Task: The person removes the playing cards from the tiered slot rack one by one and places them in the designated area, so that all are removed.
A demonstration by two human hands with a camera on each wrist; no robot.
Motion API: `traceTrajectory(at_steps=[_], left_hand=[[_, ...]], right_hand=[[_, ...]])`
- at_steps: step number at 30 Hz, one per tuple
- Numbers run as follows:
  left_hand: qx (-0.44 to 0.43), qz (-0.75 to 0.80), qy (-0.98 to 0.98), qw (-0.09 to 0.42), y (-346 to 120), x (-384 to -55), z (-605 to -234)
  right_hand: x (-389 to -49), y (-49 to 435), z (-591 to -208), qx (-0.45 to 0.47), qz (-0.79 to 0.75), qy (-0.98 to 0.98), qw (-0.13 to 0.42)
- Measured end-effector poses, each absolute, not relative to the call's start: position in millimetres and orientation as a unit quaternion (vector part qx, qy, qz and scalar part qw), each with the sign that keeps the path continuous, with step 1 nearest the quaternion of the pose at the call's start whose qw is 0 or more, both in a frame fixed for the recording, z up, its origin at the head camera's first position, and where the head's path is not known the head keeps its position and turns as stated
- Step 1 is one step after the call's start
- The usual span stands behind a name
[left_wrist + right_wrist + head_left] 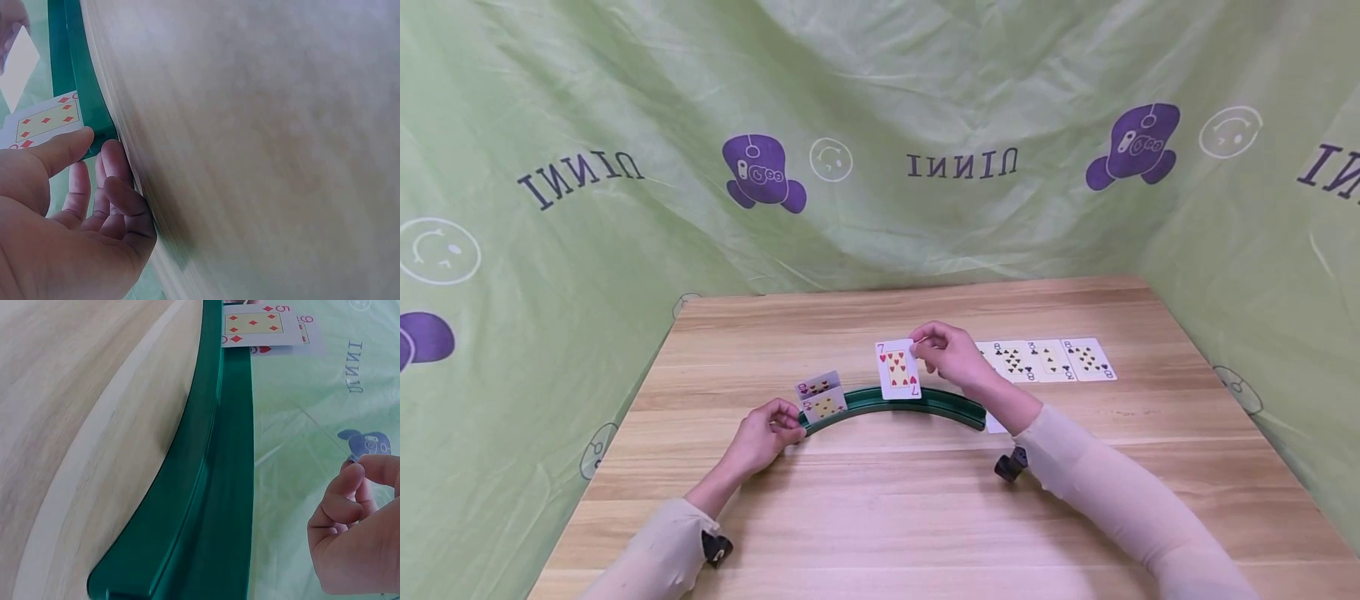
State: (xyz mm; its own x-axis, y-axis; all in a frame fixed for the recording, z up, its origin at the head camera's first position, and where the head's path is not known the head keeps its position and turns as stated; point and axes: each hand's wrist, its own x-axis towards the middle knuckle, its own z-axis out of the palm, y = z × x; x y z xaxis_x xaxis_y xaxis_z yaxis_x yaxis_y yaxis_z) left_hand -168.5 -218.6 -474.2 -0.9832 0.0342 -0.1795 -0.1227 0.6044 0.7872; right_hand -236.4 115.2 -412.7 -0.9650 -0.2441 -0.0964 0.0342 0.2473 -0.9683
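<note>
Corner grip is your weak point: your right hand (951, 357) has its fingers and thumb closed on just the upper right corner of the seven of hearts (897, 369), held above the middle of the green card holder (943, 404) and, in the right wrist view, apart from it. Pinched that far off-centre, the card could twist or bow, so its lower edge might snag on the holder's rim and miss the groove. Your left hand (762, 437) has thumb and fingers curled around the holder's left end — a tug there could slide or tip the holder and topple the five of diamonds (824, 407) and the red card (817, 384) standing behind it. Mind your right sleeve (1105, 483) too — if that arm drops, it could drag the row of clubs (1048, 360) lying behind and to the right of the holder.
</note>
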Motion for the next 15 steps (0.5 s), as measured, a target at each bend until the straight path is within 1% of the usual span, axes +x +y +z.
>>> traceTrajectory(at_steps=[15], left_hand=[[-0.029,0.442,0.892,0.091,-217.9,-167.4,-472.5]], right_hand=[[-232.9,149.5,-406.4,-0.038,-0.609,0.784,0.113]])
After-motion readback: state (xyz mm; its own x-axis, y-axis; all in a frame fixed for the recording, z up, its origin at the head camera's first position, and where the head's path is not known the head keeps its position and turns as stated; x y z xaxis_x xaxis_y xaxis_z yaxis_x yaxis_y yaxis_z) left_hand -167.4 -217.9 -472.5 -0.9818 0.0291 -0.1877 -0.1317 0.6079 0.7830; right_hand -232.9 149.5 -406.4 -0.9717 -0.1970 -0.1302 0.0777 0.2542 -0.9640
